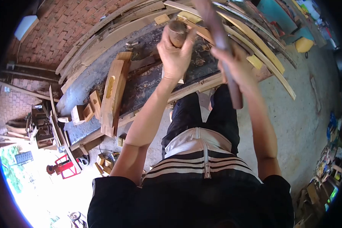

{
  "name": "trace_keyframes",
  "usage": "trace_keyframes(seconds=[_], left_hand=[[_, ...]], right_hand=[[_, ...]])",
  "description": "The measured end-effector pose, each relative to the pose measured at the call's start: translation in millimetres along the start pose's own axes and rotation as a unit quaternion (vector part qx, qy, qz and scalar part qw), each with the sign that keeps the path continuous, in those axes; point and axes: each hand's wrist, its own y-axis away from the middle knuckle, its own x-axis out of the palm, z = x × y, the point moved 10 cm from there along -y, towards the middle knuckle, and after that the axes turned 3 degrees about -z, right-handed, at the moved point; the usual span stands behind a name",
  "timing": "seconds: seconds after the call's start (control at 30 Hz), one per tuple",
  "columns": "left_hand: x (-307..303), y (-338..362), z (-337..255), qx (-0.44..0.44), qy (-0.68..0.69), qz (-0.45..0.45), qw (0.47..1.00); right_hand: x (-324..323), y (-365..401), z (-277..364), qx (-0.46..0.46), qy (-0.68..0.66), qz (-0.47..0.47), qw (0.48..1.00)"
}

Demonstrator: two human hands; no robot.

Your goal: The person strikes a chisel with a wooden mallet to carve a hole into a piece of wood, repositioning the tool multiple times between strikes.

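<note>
My left hand is closed around an upright chisel. The round, worn wooden butt of its handle faces up at me, and its blade is hidden below my hand. A pale bit of wood shows just under my left wrist. My right hand grips the long dark wooden handle of a hammer, raised beside the chisel and blurred by motion. The hammer's upper end reaches the top edge of the view, so its head does not show clearly. The two tools are apart.
A dark workbench bears wood shavings and a thick timber with a cut slot. Small wood blocks lie at its left end. Long curved boards line its far side, and strips jut out at right. A red stand is lower left.
</note>
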Motion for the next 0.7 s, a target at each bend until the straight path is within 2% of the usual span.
trace_keyframes(seconds=[0.07, 0.1, 0.13, 0.17, 0.2, 0.27, 0.3, 0.33, 0.37, 0.4, 0.47, 0.5, 0.53, 0.57, 0.6, 0.67, 0.7], left_hand=[[2, -6, -9, 0.023, -0.034, -0.009, 0.999], [5, -7, -4, 0.01, 0.011, 0.006, 1.0], [8, -7, 4, -0.002, 0.056, 0.023, 0.998], [7, -7, 7, 0.026, 0.044, 0.025, 0.998], [2, -5, 22, 0.025, 0.054, 0.042, 0.997], [4, -1, 16, 0.133, -0.014, 0.088, 0.987], [2, -2, 24, 0.073, 0.02, 0.049, 0.996], [-3, 0, 32, 0.01, 0.05, 0.008, 0.999], [-5, -4, 40, -0.028, 0.08, 0.02, 0.996], [-5, -13, 30, 0.001, 0.118, 0.03, 0.993], [-9, -7, 39, -0.13, 0.196, -0.048, 0.971], [-8, -5, 37, -0.129, 0.194, -0.05, 0.971], [-9, -8, 12, -0.014, 0.083, -0.022, 0.996], [-4, -7, -12, 0.104, -0.03, 0.006, 0.994], [-5, -6, -6, 0.087, -0.004, 0.035, 0.996], [-13, -11, 10, 0.003, 0.026, -0.007, 1.0], [-11, -17, -2, 0.049, 0.068, 0.003, 0.996]], right_hand=[[-5, 17, 84, -0.14, 0.025, 0.024, 0.989], [-5, 29, 117, -0.221, 0.034, 0.004, 0.975], [-2, 42, 142, -0.3, 0.046, -0.018, 0.953], [0, 50, 155, -0.388, 0.129, -0.041, 0.912], [7, 58, 158, -0.436, 0.166, -0.07, 0.882], [31, 45, 120, -0.334, 0.408, 0.002, 0.85], [30, 50, 126, -0.369, 0.429, -0.026, 0.824], [26, 52, 127, -0.365, 0.429, -0.038, 0.825], [27, 54, 135, -0.375, 0.404, -0.026, 0.834], [28, 58, 144, -0.383, 0.378, -0.01, 0.843], [30, 68, 163, -0.415, 0.328, -0.014, 0.849], [28, 70, 168, -0.416, 0.291, -0.027, 0.861], [26, 70, 173, -0.419, 0.252, -0.04, 0.871], [28, 64, 163, -0.4, 0.301, -0.04, 0.865], [26, 56, 153, -0.404, 0.3, -0.039, 0.863], [34, 41, 133, -0.363, 0.402, 0.0, 0.841], [28, 37, 130, -0.323, 0.449, 0.005, 0.833]])
